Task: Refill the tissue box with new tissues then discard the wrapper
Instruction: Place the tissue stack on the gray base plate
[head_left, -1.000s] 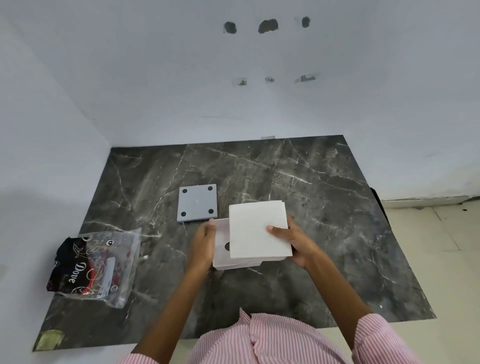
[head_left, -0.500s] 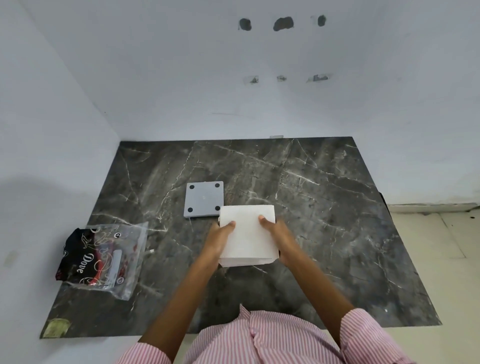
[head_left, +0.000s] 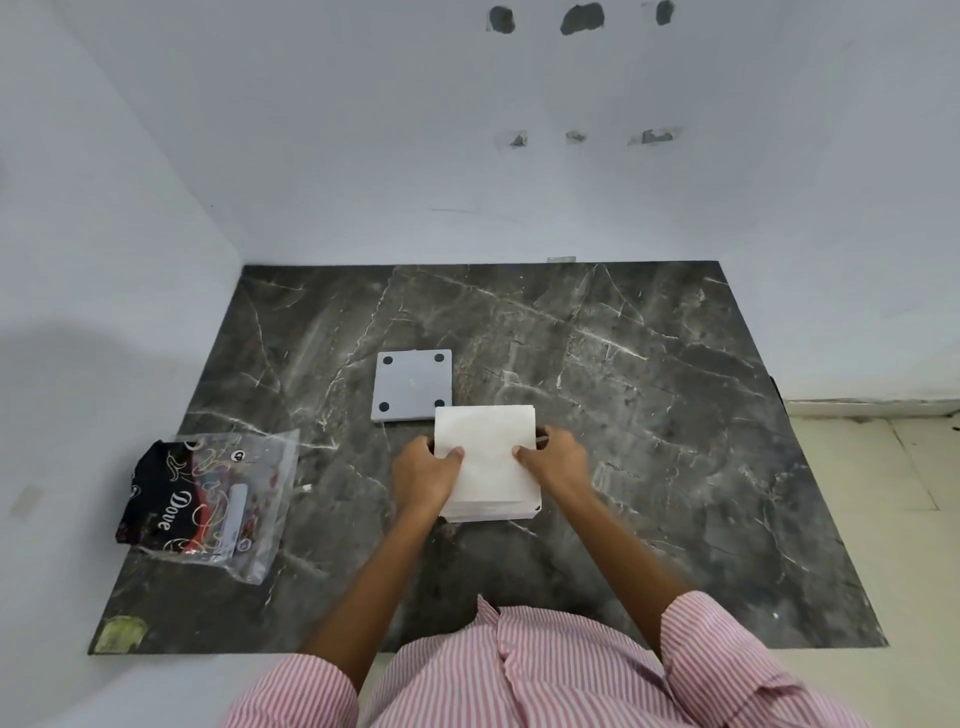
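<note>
While both hands clasp it | tissue stack between left fingers and right fingers

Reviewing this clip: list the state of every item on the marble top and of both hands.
Tissue stack: on the tissue box, held at both sides.
Tissue box: base off, almost covered by the stack.
Grey base plate: detached, flat, feet up.
Wrapper: empty-looking, lying at left.
Left hand: gripping the stack.
Right hand: gripping the stack.
</note>
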